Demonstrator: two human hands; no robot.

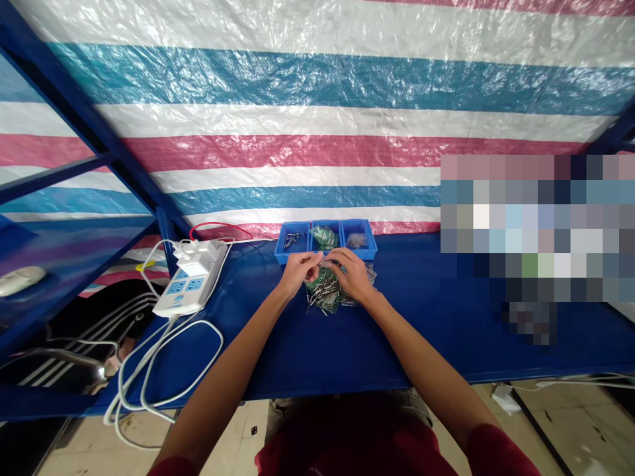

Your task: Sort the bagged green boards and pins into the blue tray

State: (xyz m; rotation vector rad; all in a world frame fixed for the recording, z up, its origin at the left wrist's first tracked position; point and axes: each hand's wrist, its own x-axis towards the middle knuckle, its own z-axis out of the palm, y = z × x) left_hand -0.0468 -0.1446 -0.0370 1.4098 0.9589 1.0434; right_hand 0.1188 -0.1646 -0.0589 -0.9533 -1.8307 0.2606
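Note:
Both hands meet above a pile of thin metal pieces (325, 293) lying on green plastic on the blue table. My left hand (300, 270) is closed, fingertips pinched; what it holds is too small to name. Close beside it, my right hand (353, 272) has its fingers bent together around something small and clear-looking. Just behind stand three blue bins: the left bin (278, 246) with a few metal pieces, the middle one with a green plastic bag (324, 237), the right one with a clear bag (356, 240). Clear packaging lies partly under my right hand.
A white power strip (184, 294) with plugged-in adapters stands on the left of the table (322, 363), its white cables (149, 370) looping over the front edge. Striped sheeting hangs behind. Part of the right side is pixelated. Blue frame bars rise at the left.

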